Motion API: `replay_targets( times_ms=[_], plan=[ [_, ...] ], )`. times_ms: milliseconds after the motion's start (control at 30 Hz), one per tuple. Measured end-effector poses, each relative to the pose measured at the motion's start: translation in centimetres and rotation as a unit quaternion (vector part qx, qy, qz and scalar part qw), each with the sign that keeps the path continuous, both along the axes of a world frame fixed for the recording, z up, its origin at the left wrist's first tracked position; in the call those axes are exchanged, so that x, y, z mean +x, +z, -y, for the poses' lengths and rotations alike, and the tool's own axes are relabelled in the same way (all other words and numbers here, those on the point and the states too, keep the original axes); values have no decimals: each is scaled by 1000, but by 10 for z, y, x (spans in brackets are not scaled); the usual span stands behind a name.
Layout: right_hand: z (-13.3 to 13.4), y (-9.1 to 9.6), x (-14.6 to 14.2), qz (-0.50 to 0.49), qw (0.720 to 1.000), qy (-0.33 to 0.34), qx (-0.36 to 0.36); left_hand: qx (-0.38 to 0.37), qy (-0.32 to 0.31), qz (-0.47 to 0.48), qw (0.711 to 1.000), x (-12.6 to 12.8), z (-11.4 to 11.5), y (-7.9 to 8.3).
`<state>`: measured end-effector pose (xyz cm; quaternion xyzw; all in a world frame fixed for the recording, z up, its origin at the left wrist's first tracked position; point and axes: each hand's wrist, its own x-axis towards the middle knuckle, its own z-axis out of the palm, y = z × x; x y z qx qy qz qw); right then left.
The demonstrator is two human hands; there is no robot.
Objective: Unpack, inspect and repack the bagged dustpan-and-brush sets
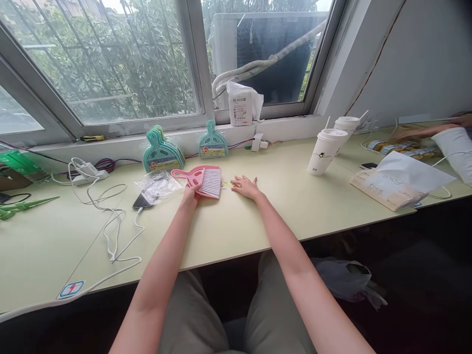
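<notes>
My left hand (191,193) grips a pink dustpan (190,173) by its lower edge, and a small brush with pale bristles (211,183) lies nested in it. To the right, my right hand (246,188) rests on the table with its fingers spread, palm down. Under and beside its fingertips shows a small printed label (226,185), partly covered. Left of the dustpan, a crumpled clear plastic wrapper (162,186) lies over a dark phone (144,198). Green dustpan sets (162,152) stand stacked behind, and one teal dustpan set (213,141) leans at the sill.
White cables and a power strip (90,177) spread over the left side. Two white cups with straws (326,152) stand at right, near a tissue pack (391,182). A co-worker's sleeve (455,150) is at far right. A white package (241,105) sits on the windowsill.
</notes>
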<state>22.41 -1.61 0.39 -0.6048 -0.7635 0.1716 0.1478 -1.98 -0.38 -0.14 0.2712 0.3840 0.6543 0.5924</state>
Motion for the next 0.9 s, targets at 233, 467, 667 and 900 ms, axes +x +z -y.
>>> replay_targets(
  times_ms=[233,467,667,900],
  plan=[
    [6,5,-9,22,995,69,64,-11,14,8,1000,2,4,7],
    [16,17,-21,79,993,-47,68,-45,45,11,998,5,9,12],
    [8,7,-6,35,993,14,112,-35,30,4,999,5,6,9],
    [5,3,-10,-28,964,-164,206,-19,23,-23,999,9,8,8]
  ],
)
